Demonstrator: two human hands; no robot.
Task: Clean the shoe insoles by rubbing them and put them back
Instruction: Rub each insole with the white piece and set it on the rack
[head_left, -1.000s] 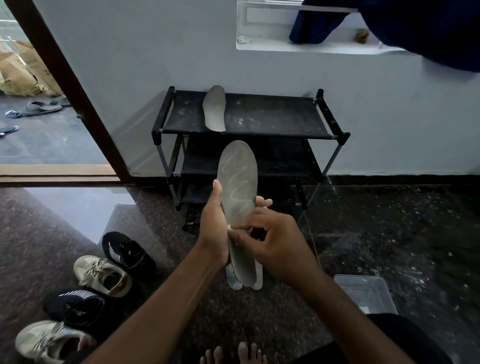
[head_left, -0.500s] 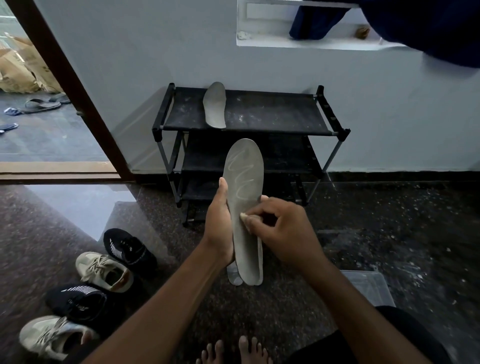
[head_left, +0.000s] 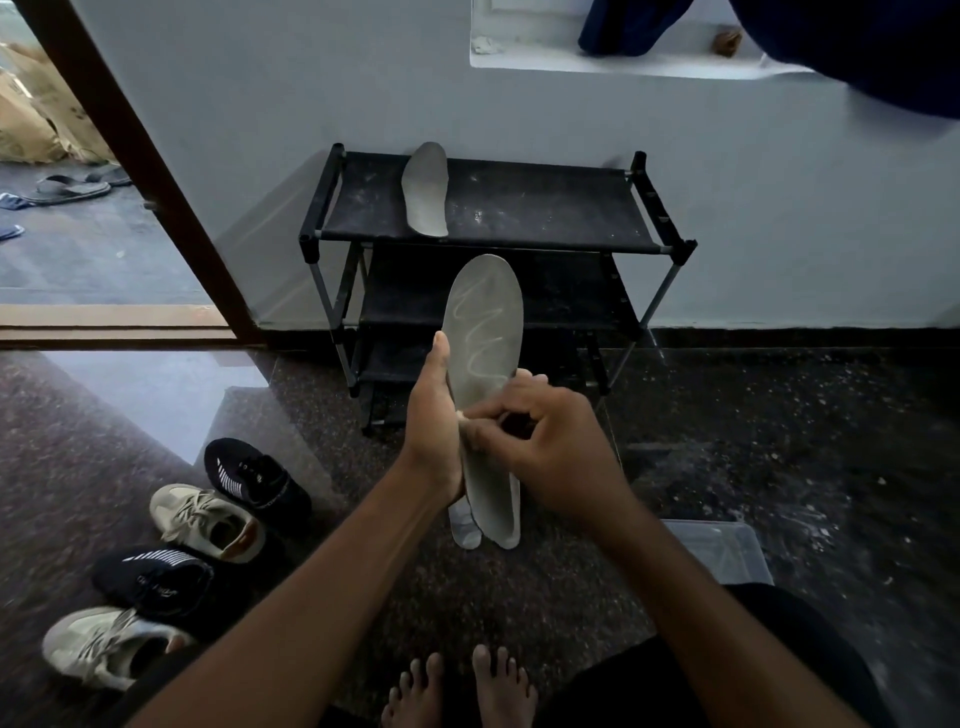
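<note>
My left hand (head_left: 434, 415) grips a grey insole (head_left: 485, 322) upright by its left edge, toe end up, with a pale wavy streak on its face. A second, lighter insole (head_left: 464, 527) peeks out behind its heel end in the same grip. My right hand (head_left: 550, 452) has its fingers curled, and the pinched fingertips press a small white piece against the middle of the insole, near its left edge. A third grey insole (head_left: 426, 189) lies on the top shelf of the black shoe rack (head_left: 545, 208).
Two black shoes (head_left: 254, 478) (head_left: 156, 577) and two beige shoes (head_left: 208, 519) (head_left: 104, 644) sit on the dark floor at the lower left. A clear plastic box (head_left: 722, 551) stands at the right. My bare feet (head_left: 457, 686) are below. An open doorway (head_left: 130, 156) is at the left.
My right hand's fingertips have slid to and fro across the middle of the insole and are now near its left edge. My left hand has kept its hold.
</note>
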